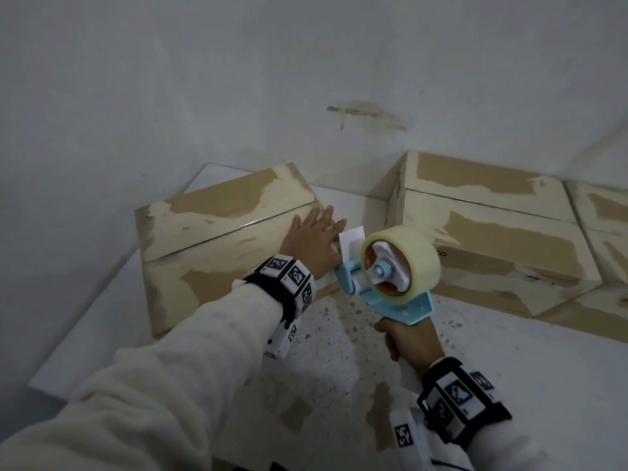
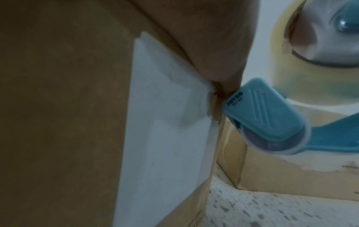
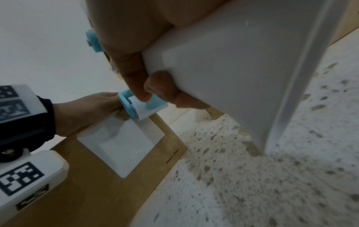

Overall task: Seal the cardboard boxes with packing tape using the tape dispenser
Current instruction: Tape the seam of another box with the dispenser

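**Tape dispenser meets the box's end face**

Tape dispenser (image 1: pixel 390 277) — head view: the right hand (image 1: pixel 409 338) clenches its handle, nose against the near cardboard box (image 1: pixel 210 239) on the speckled surface (image 1: pixel 339 351); the left hand (image 1: pixel 314 241) lies flat, fingers released, on top.

Left wrist: the blue nose (image 2: pixel 264 118) touches the corner beside a white label (image 2: pixel 167 122).

Right wrist: fingers (image 3: pixel 134 76) wrap the handle — press the roller firmly, then pull straight along the seam.

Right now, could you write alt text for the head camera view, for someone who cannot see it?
A right hand grips a blue tape dispenser at a cardboard box, which the open left hand presses flat on top. More boxes sit to the right.
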A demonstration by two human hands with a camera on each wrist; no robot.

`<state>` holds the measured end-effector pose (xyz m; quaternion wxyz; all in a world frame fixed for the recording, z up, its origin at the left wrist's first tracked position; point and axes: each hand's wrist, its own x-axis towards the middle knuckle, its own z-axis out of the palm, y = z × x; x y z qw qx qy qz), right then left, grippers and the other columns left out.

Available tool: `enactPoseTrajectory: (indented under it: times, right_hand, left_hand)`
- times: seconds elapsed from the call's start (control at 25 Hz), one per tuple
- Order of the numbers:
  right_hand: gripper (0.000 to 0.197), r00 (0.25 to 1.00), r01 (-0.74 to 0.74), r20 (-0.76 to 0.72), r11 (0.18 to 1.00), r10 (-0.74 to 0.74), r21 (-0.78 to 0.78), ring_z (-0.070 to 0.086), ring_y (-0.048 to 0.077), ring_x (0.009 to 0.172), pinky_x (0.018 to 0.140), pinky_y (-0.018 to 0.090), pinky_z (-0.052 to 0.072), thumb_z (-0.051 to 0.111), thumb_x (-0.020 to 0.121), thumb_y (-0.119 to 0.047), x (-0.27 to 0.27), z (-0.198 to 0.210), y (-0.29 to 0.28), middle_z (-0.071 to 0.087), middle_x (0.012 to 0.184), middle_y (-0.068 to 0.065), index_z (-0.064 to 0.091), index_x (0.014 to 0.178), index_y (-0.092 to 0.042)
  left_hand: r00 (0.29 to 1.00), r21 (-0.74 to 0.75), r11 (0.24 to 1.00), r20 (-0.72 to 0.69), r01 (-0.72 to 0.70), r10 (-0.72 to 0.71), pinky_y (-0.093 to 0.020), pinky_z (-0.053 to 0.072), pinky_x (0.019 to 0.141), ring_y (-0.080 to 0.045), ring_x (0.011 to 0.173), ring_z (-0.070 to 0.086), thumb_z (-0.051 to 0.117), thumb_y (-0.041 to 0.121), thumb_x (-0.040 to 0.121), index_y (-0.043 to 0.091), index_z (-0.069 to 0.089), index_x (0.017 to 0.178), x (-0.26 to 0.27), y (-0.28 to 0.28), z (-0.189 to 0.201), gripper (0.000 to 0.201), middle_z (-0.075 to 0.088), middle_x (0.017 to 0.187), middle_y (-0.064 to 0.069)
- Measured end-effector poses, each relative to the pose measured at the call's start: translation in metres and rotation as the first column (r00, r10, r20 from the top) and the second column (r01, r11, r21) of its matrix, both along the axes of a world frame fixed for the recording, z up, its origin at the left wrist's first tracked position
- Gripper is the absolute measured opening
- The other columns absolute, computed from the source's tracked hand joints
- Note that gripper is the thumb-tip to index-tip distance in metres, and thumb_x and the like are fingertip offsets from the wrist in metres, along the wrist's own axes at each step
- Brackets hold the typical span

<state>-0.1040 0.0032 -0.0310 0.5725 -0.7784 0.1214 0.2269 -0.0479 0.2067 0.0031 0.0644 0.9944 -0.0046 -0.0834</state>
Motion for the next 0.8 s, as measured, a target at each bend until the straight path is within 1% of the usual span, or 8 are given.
enactPoseTrajectory:
  times: [0.2,0.36,0.44,0.56,0.64,0.72,0.76,0.8]
  right_hand:
    - [0.028,0.999,-0.05,0.01,0.999,0.05,0.008,0.035,0.022,0.036,0.043,0.028,0.033,0.059,0.074,0.005,0.009,-0.005,-0.002,0.042,0.045,0.012,0.041,0.057,-0.008]
    - [0.027,0.998,-0.059,-0.026,0.998,0.06,0.035,0.036,0.023,0.037,0.042,0.028,0.033,0.059,0.074,0.006,0.015,-0.01,-0.007,0.042,0.042,0.009,0.042,0.058,-0.007]
    - [0.025,0.997,-0.062,-0.048,0.998,0.062,0.02,0.036,0.023,0.036,0.042,0.028,0.033,0.06,0.074,0.005,0.014,-0.014,-0.012,0.043,0.041,0.009,0.045,0.058,-0.007]
    - [0.024,0.999,-0.053,-0.004,0.998,0.053,-0.02,0.039,0.023,0.037,0.046,0.031,0.034,0.062,0.07,0.004,0.012,-0.019,-0.029,0.045,0.039,0.007,0.048,0.055,-0.007]
    - [0.023,0.994,-0.094,0.04,0.985,0.1,-0.142,0.044,0.023,0.045,0.051,0.034,0.038,0.067,0.069,0.002,0.01,-0.024,-0.048,0.05,0.045,0.006,0.053,0.056,-0.012]
    - [0.02,0.972,-0.194,0.071,0.939,0.223,-0.283,0.051,0.022,0.056,0.06,0.032,0.041,0.071,0.073,-0.003,0.011,-0.025,-0.068,0.056,0.059,0.005,0.056,0.066,-0.015]
    - [0.015,0.947,-0.272,0.064,0.89,0.316,-0.365,0.055,0.022,0.066,0.066,0.031,0.041,0.072,0.075,-0.008,0.012,-0.026,-0.078,0.061,0.07,0.006,0.059,0.075,-0.016]
    - [0.019,0.908,-0.356,0.031,0.81,0.417,-0.466,0.057,0.022,0.077,0.071,0.029,0.041,0.072,0.076,-0.016,0.014,-0.027,-0.086,0.063,0.084,0.007,0.06,0.09,-0.017]
  left_hand:
    - [1.0,0.008,1.0,-0.015,0.013,-0.013,-0.048,0.007,0.119,-0.024,0.148,-0.001,0.037,0.049,0.094,0.026,0.006,0.151,0.0,0.0,0.001,0.068,-0.002,0.16,-0.002]
    - [0.998,-0.058,0.997,-0.008,-0.056,0.056,-0.042,0.007,0.12,-0.022,0.148,0.001,0.044,0.049,0.091,0.008,0.0,0.15,-0.001,-0.004,0.001,0.084,0.0,0.16,-0.008]
    - [0.997,-0.035,0.996,-0.008,-0.081,0.081,-0.041,0.007,0.119,-0.023,0.148,0.001,0.042,0.051,0.091,0.003,0.002,0.149,-0.002,-0.007,0.001,0.085,0.001,0.159,-0.012]
    - [0.994,0.007,0.994,0.001,-0.108,0.108,-0.042,0.007,0.119,-0.024,0.148,0.0,0.036,0.054,0.092,0.002,0.002,0.149,-0.003,-0.011,0.001,0.084,0.0,0.159,-0.012]
    - [0.993,0.016,0.993,-0.012,-0.114,0.114,-0.043,0.006,0.119,-0.024,0.148,-0.001,0.035,0.056,0.092,0.002,0.0,0.149,-0.004,-0.014,0.001,0.086,-0.002,0.159,-0.012]
    - [0.993,0.038,0.992,-0.004,-0.121,0.121,-0.044,0.005,0.12,-0.024,0.148,-0.003,0.038,0.06,0.089,0.002,-0.002,0.148,-0.006,-0.015,-0.003,0.092,-0.003,0.159,-0.012]
    - [0.992,0.035,0.991,0.002,-0.127,0.127,-0.044,0.004,0.12,-0.024,0.148,-0.003,0.039,0.061,0.088,0.002,-0.002,0.149,-0.006,-0.017,-0.004,0.095,-0.003,0.159,-0.012]
    - [0.992,0.021,0.992,0.012,-0.128,0.128,-0.043,0.004,0.119,-0.024,0.148,-0.003,0.04,0.062,0.087,0.002,-0.001,0.149,-0.006,-0.016,-0.004,0.095,-0.003,0.159,-0.011]
